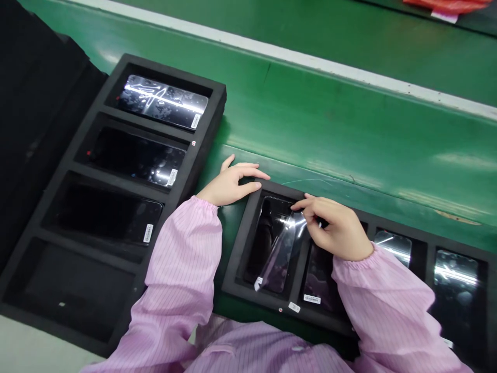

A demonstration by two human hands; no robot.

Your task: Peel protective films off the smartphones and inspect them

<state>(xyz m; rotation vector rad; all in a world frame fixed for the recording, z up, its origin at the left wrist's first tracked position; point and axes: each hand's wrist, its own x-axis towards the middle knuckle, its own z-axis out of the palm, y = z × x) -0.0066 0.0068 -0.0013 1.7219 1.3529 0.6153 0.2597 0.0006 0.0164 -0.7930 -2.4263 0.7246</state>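
Note:
My right hand [336,228] pinches the top of a clear protective film [285,243] over the left compartment of a black foam tray [236,280]. The film slants up off a dark phone screen [262,238] lying in that compartment; a small white tab is at its lower end. At the tray's top left corner, my left hand [235,181] rests with its fingers spread and holds nothing. The neighbouring compartment holds another dark screen [320,277] with a white label, partly hidden by my right hand and sleeve. Further screens [456,290] lie in the compartments to the right.
A second black foam tray [212,124] stands at the left; screens lie in three of its compartments, and a small pale scrap [61,304] is in the nearest one. Behind are a green work surface [310,124] and a white strip [272,49]. Something red [446,5] shows at the top right.

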